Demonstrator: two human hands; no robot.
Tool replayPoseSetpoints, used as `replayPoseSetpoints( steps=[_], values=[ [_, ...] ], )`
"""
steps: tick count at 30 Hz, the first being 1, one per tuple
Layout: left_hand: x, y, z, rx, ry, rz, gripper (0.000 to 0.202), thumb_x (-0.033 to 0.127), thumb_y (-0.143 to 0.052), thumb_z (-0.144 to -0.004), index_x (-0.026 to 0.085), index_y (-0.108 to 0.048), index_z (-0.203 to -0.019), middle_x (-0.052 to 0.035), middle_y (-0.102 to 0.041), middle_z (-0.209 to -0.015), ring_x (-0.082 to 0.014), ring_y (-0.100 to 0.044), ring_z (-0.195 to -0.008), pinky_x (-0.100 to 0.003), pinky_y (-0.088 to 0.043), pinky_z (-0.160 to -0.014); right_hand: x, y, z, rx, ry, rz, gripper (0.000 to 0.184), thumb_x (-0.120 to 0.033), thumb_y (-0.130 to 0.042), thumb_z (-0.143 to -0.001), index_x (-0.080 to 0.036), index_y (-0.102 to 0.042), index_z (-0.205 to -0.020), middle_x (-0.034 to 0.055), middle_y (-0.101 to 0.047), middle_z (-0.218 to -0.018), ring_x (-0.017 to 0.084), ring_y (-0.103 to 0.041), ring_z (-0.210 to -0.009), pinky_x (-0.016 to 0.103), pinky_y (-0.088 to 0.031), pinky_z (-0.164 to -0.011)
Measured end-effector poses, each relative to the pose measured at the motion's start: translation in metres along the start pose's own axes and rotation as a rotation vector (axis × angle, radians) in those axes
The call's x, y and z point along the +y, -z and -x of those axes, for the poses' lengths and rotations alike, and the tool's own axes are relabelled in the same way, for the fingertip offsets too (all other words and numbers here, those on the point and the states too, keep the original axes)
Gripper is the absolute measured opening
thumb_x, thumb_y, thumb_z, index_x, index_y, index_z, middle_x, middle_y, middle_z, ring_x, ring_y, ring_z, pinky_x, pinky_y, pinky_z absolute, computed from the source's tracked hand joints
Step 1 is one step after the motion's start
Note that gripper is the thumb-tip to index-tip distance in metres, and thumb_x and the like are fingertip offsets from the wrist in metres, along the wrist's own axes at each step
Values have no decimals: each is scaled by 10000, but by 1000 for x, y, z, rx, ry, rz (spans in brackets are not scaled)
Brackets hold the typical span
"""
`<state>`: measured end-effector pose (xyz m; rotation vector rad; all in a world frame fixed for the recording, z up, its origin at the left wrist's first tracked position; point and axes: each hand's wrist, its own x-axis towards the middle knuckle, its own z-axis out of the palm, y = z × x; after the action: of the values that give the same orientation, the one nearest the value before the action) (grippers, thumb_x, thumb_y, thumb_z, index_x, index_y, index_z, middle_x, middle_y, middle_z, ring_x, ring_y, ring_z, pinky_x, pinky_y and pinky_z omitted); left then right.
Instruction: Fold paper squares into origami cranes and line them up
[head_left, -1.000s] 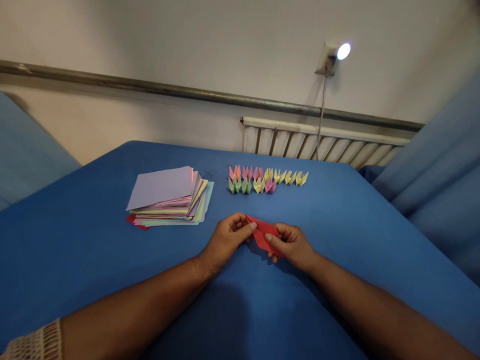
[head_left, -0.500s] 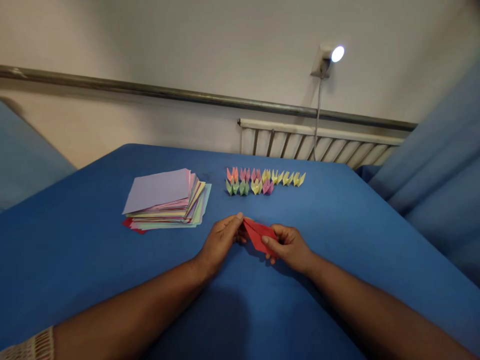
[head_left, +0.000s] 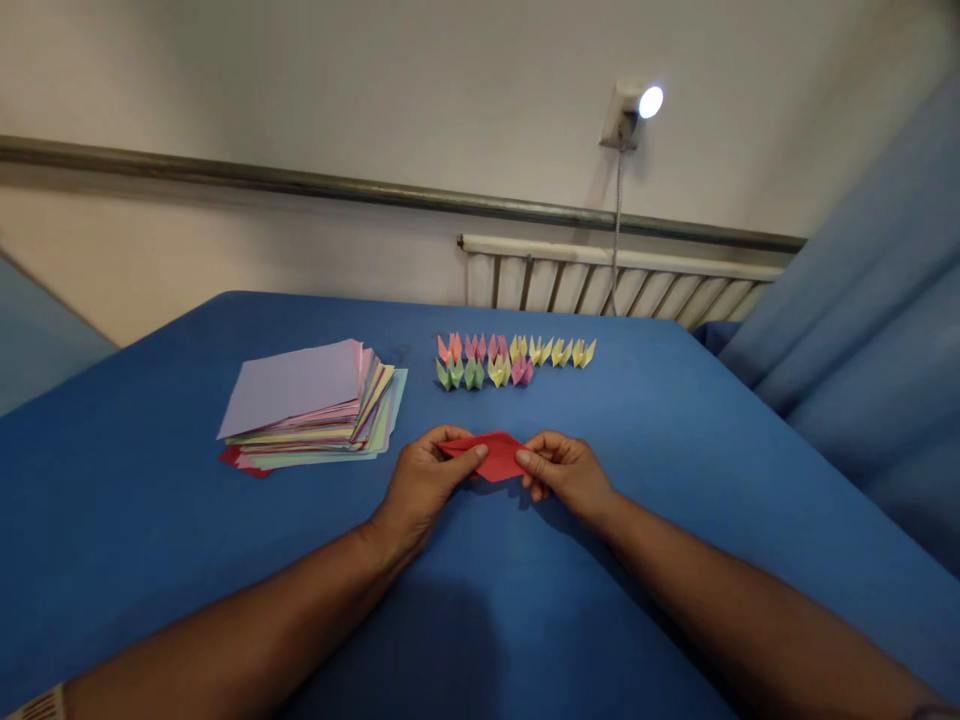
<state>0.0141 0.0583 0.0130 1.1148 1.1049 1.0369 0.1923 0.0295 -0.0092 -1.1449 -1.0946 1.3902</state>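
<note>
A folded piece of red paper (head_left: 496, 458), roughly diamond-shaped and lying sideways, is held between my two hands just above the table. My left hand (head_left: 429, 482) pinches its left end, thumb on top and fingers behind. At the other end, my right hand (head_left: 568, 474) grips the right tip between thumb and fingers. Beyond the hands, small folded paper cranes (head_left: 499, 371) in pink, yellow, green and purple stand in two rows. The fingertips behind the red paper are partly hidden.
To the left lies a thick stack of coloured paper sheets (head_left: 296, 392), lilac on top. A blue cloth covers the table (head_left: 637, 420). Behind it are a radiator (head_left: 555, 280), a wall pipe (head_left: 337, 190) and a lit plug-in lamp (head_left: 651, 102). A blue curtain (head_left: 870, 270) hangs right.
The red paper has turned from a downward slant to nearly level. My left hand now grips further along it, and my right hand has moved to its tip. The view has shifted slightly right.
</note>
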Motion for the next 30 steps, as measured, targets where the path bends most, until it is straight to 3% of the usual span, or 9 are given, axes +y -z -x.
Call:
replayPoseSetpoints(
  steps=[6, 20, 30],
  values=[
    [-4, 3, -4, -22, 85, 88, 297, 285, -812, -595, 153, -601, -756, 32, -626, -646, -73, -565, -534, -187, -461, -558, -1, 5, -5, 126, 44, -173, 321, -440, -766, -668, -165, -636, -770, -18, -646, -587, 69, -543, -444, 176, -379, -410],
    [-2, 6, -9, 11, 53, 75, 322, 289, -817, -600, 151, -606, -801, 25, -655, -689, -74, -591, -549, -181, -475, -563, 2, 5, -9, 144, 51, -170, 339, -427, -782, -638, -170, -598, -758, -23, -640, -588, 79, -557, -452, 180, -371, -408],
    [5, 1, -7, 49, 91, 160, 315, 238, -824, -562, 143, -605, -767, 38, -638, -688, -58, -585, -536, -178, -492, -564, 0, 7, -6, 67, 108, -191, 332, -499, -647, -765, -174, -585, -738, 22, -683, -706, 89, -598, -514, 196, -422, -462]
  ],
)
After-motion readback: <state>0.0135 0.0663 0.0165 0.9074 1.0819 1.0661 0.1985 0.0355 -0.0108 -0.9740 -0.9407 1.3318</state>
